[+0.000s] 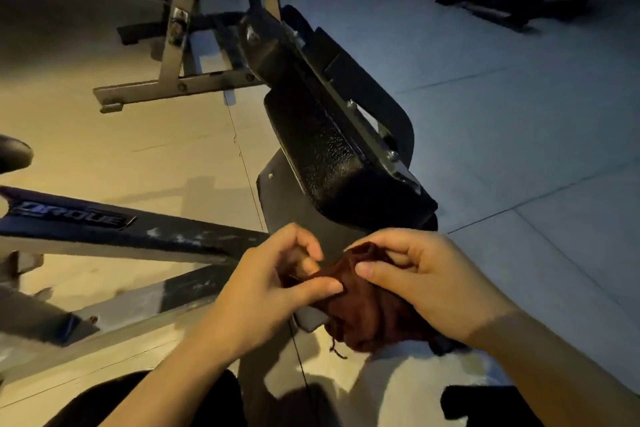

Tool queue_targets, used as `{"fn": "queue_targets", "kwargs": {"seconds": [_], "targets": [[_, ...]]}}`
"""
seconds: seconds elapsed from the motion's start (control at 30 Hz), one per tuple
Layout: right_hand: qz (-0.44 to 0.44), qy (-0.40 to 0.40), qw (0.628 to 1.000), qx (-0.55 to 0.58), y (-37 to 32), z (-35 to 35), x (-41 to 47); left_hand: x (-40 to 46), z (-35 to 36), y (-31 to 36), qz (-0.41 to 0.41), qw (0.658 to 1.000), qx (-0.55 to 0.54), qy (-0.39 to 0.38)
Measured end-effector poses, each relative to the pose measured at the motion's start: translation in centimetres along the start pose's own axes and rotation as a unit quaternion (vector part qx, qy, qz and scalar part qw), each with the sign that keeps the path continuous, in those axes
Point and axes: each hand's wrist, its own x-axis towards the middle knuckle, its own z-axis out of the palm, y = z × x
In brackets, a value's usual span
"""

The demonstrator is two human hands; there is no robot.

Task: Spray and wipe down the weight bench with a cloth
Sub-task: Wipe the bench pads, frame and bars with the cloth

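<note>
Tiled floor [519, 114] below, both hands' fingers [322, 288] pinch the bunched cloth [367, 308] (dark red) between them.

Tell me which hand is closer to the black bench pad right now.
Right, but only narrowly. The right hand holds the cloth just below the pad's near end. The left hand pinches the cloth's other edge, slightly lower and off to the left.

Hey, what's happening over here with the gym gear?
A person is getting a dark red cloth ready, holding it in front of them with both hands. The left hand pinches one edge and the right hand grips the bunched rest. The cloth is not touching the black padded weight bench just beyond it, so wiping isn't under way at this moment. No spray bottle is in view.
</note>
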Motion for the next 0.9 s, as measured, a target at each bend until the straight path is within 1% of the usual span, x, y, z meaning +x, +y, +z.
{"fn": "queue_targets", "kwargs": {"seconds": [0.1, 0.2, 0.27, 0.37, 0.5, 0.57, 0.63, 0.67, 0.8, 0.9], "targets": [[0.013, 0.006, 1.0, -0.003, 0.5, 1.0, -0.2, -1.4, 0.6, 1.4, -0.009, 0.993, 0.115, 0.014], [-0.027, 0.015, 0.999, -0.013, 0.0, 1.1, -1.7, -2.6, 0.7, 2.2, -0.014, 0.988, 0.152, 0.023], [-0.056, 0.016, 0.998, -0.017, -0.4, 1.1, -3.1, -3.9, 0.3, 1.7, -0.014, 0.983, 0.183, -0.002], [-0.06, 0.006, 0.998, -0.02, -0.7, 1.2, -5.3, -6.4, 0.0, 1.0, -0.042, 0.99, 0.116, -0.071], [-0.075, -0.026, 0.995, -0.067, -1.0, 2.0, -7.4, -8.5, -0.5, 1.0, -0.083, 0.987, 0.033, -0.13], [-0.075, -0.047, 0.993, -0.084, -1.0, 2.5, -8.3, -9.3, -0.3, 1.1, -0.092, 0.983, 0.037, -0.153], [-0.083, -0.071, 0.988, -0.105, -1.0, 3.0, -9.1, -10.1, 0.2, 0.9, -0.071, 0.98, 0.081, -0.166], [-0.087, -0.075, 0.987, -0.111, -1.0, 3.1, -9.4, -10.5, 0.5, 1.0, -0.063, 0.98, 0.083, -0.172], [-0.083, -0.035, 0.991, -0.097, -1.4, 2.3, -10.1, -11.1, 1.5, 1.6, -0.065, 0.979, 0.018, -0.195], [-0.086, -0.017, 0.992, -0.093, -1.2, 1.7, -10.5, -10.9, 1.8, 1.5, -0.067, 0.984, -0.003, -0.162]]}}
